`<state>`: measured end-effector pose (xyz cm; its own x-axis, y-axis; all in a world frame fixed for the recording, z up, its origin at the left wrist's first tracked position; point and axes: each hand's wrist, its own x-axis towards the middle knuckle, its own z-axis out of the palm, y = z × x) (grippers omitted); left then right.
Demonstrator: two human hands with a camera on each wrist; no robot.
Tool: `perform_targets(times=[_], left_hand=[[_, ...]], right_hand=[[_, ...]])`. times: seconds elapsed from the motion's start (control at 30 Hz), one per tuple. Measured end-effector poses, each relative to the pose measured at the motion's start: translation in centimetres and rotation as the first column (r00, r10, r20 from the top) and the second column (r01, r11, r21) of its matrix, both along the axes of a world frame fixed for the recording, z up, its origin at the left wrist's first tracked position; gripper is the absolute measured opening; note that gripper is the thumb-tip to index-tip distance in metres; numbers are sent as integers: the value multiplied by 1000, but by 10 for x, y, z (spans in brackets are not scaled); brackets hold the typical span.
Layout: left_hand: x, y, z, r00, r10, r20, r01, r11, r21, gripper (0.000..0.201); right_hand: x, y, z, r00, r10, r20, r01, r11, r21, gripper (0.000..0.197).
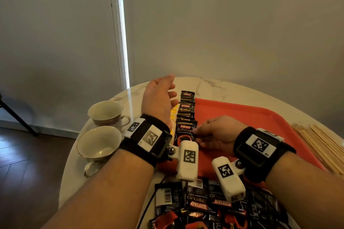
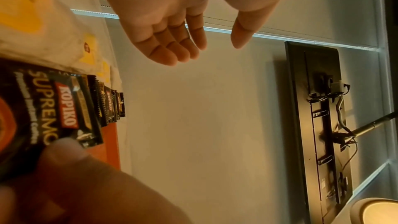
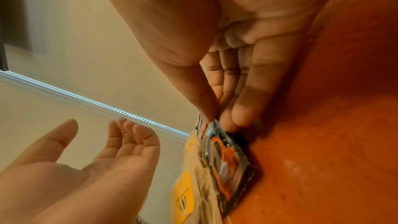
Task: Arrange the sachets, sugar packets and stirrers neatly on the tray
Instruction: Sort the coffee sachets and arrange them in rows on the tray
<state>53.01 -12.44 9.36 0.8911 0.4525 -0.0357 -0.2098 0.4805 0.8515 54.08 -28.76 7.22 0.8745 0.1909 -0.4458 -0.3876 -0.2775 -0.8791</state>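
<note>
Marble table [image 1: 214, 84], red tray [image 1: 242, 115] – right hand [image 1: 214, 134] pinches a light, slippery, crinkly sachet [image 1: 185, 132] by its edge; left hand [image 1: 158, 98] hovers empty, fingers loose, beside it.

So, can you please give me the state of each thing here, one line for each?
Left hand: open, raised, holds nothing.
Right hand: pinches the nearest sachet of the row.
Sachet row: overlapping, along the tray's left edge.
Tray: mostly bare.
Loose sachets: in a heap, off the tray.
Stirrers: bundled on the table, off the tray.
Two cups: upright, empty.
</note>
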Motion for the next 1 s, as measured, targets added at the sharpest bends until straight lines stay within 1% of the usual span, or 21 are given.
perform_targets(times=[0.27,0.43,0.5,0.57,0.6,0.67,0.73,0.77,0.83,0.87,0.93,1.0], left_hand=[[5,2,-1,1000,-9,-22,9,1000,-29,15],[-7,-4,10,998,-60,-16,58,996,-69,16],[-17,-6,18,996,-90,3,89,988,-126,15],[-31,-10,26,989,-141,36,145,970,-193,17],[-41,-12,29,984,-175,40,180,963,-202,17],[-66,-18,32,966,-258,25,259,958,-126,10],[-94,-19,29,951,-306,-38,307,950,47,4],[-108,-17,27,944,-319,-82,329,930,162,3],[-137,-8,20,927,-330,-181,375,844,384,5],[-151,-2,18,915,-327,-235,402,788,467,10],[-177,9,15,879,-320,-353,474,667,575,25],[-200,17,12,826,-302,-476,562,503,656,45]], right_hand=[[1,4,0,999,-14,-29,14,1000,-22,17],[-7,4,11,999,-19,-27,20,1000,8,5],[-13,0,21,1000,-10,-7,10,1000,-10,6],[-20,-6,32,998,13,58,-10,999,-49,10],[-24,-10,37,995,49,88,-42,996,-82,11],[-36,-17,46,981,156,116,-134,975,-179,10],[-51,-24,52,952,276,129,-228,926,-300,11],[-60,-28,54,932,336,136,-269,892,-364,11],[-80,-33,55,870,473,140,-346,787,-511,13],[-91,-36,55,827,546,133,-379,717,-586,20],[-116,-39,59,729,676,108,-426,571,-701,41],[-143,-41,65,631,771,87,-455,459,-763,57]])
